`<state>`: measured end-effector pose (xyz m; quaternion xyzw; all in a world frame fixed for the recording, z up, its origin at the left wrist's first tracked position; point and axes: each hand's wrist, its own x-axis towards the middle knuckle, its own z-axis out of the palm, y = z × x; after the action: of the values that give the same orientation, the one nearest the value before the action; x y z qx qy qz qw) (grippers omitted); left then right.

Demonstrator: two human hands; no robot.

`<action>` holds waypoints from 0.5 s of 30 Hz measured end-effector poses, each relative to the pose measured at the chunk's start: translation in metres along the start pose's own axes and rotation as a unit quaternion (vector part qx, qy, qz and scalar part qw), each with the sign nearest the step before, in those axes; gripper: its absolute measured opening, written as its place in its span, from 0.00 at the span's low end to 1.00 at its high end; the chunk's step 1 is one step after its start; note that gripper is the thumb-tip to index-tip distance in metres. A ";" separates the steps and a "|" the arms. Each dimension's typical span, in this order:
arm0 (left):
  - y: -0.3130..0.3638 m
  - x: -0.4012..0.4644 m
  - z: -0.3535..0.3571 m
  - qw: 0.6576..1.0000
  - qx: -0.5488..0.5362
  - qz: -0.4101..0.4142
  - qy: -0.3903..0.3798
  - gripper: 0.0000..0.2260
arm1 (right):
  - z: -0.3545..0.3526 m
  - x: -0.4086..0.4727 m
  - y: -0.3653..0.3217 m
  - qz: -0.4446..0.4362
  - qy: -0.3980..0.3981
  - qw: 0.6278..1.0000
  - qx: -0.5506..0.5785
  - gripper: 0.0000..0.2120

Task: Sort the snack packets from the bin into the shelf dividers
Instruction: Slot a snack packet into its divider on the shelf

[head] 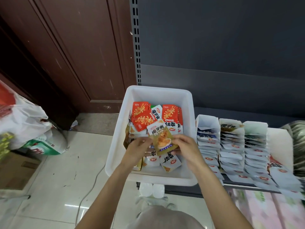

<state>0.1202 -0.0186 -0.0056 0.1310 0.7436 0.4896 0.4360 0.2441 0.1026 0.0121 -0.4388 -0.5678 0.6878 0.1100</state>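
Holding one gold-and-white foil snack packet (162,139) over the white plastic bin (118,129) (apparently half full), left hand (138,148) and right hand (184,146) both pinching its edges.

The bin (186,103) is plain white. In it lie red-orange packets (142,118) printed with pale noodle swirls, and white packets (171,161) with black lettering and a small red oval logo. The raised packet (162,139) is white on top, olive-gold below, with an orange food picture. The shelf dividers (207,121) are white, the backboard (222,47) dark grey, the door (66,47) reddish brown.
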 end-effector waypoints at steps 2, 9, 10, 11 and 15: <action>0.008 -0.008 0.018 0.996 -0.079 0.019 -0.037 0.14 | -0.009 -0.017 -0.004 -0.034 -0.017 0.999 0.020 0.09; 0.034 -0.015 0.047 0.976 0.005 0.206 -0.070 0.13 | -0.051 -0.037 -0.016 -0.185 0.076 0.977 -0.081 0.22; 0.037 -0.014 0.050 0.969 0.049 0.226 -0.087 0.14 | -0.061 -0.040 -0.023 -0.220 0.080 0.969 -0.079 0.27; 0.041 -0.014 0.054 0.961 0.087 0.240 -0.102 0.15 | -0.071 -0.043 -0.030 -0.245 0.077 0.963 -0.084 0.31; 0.060 -0.010 0.074 0.918 0.213 0.295 -0.156 0.14 | -0.111 -0.054 -0.051 -0.272 0.093 0.946 -0.150 0.29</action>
<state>0.1696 0.0505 0.0399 0.5092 0.6804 0.3993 0.3440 0.3391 0.1606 0.0858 -0.3408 -0.7496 0.4945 0.2782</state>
